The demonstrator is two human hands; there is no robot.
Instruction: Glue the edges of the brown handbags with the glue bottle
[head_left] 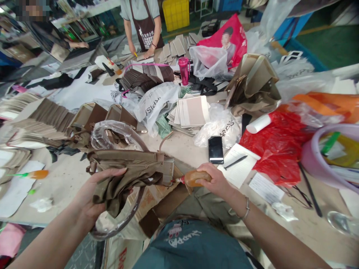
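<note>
My left hand (97,192) grips a brown handbag (126,164) by its bunched lining, the thumb on top and most fingers hidden underneath. The bag lies on its side at the table's front edge, and its plastic-wrapped handles (123,224) loop above and below it. In my right hand (214,179) is a glue bottle (195,178) with amber contents, the fingers wrapped round its body. Its red-collared nozzle points left and is at the bag's right end, close to a stiff edge; whether it touches I cannot tell.
A black phone (215,150), a notepad (238,164) with a pen and red plastic (269,145) lie to the right. Another glue bottle (39,174) lies at left. Beyond are stacked panels (42,119), upright bag bodies (89,117) and a purple tub (316,157). Two people work across the table.
</note>
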